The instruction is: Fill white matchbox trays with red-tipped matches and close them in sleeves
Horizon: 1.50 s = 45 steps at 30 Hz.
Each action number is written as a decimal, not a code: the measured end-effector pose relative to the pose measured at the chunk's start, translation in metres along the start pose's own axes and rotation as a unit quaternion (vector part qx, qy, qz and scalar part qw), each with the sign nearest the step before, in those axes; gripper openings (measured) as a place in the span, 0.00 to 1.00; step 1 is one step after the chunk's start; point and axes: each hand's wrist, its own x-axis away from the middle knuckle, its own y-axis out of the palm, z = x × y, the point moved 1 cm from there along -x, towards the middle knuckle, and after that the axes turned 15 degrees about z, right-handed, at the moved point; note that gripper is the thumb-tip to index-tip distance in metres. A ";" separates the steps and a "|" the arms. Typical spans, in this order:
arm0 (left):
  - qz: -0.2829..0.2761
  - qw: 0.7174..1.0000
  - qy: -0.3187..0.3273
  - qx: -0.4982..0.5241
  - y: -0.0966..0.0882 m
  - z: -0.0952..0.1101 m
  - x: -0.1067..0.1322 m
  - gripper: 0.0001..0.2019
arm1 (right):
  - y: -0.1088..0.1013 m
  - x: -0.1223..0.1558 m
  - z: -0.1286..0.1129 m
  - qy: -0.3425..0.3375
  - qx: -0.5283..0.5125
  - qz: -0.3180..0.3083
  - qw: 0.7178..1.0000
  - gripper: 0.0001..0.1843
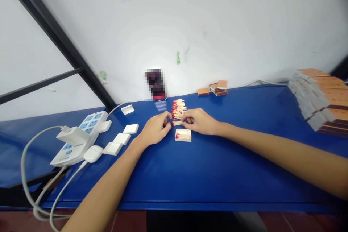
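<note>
Blue table [212, 177] stretches wide from its front edge [206, 204] to the tray [183, 131], which has matches [185, 137] inside. Just past it, the right hand [200, 120] pinches a small bunch [176, 123]. The left hand [155, 129] has thumb and finger slightly apart, nothing seen between. Behind lies the pile [178, 108], then boxes [218, 89] near the wall [244, 25].

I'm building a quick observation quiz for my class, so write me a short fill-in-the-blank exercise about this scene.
1. Between the left hand and the right hand lies a small bunch of ____.
2. The table is coloured ____.
3. The power strip lies on the person's ____ side.
4. The large stack of boxes stands on the person's ____ side.

Missing words: matches; blue; left; right.
</note>
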 end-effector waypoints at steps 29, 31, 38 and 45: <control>-0.055 0.991 0.092 0.076 -0.004 0.029 0.004 0.09 | -0.003 0.004 -0.001 0.000 -0.040 0.000 0.999 0.06; -0.055 0.991 0.092 0.075 -0.005 0.031 0.004 0.08 | -0.003 0.004 0.000 -0.011 -0.036 -0.016 0.999 0.07; 0.001 0.997 0.061 0.045 -0.008 0.017 0.000 0.10 | -0.002 0.004 -0.001 -0.030 -0.006 -0.023 0.999 0.08; 0.023 0.999 0.017 -0.016 -0.004 0.001 -0.003 0.09 | 0.000 0.005 -0.001 -0.034 -0.006 -0.011 0.999 0.06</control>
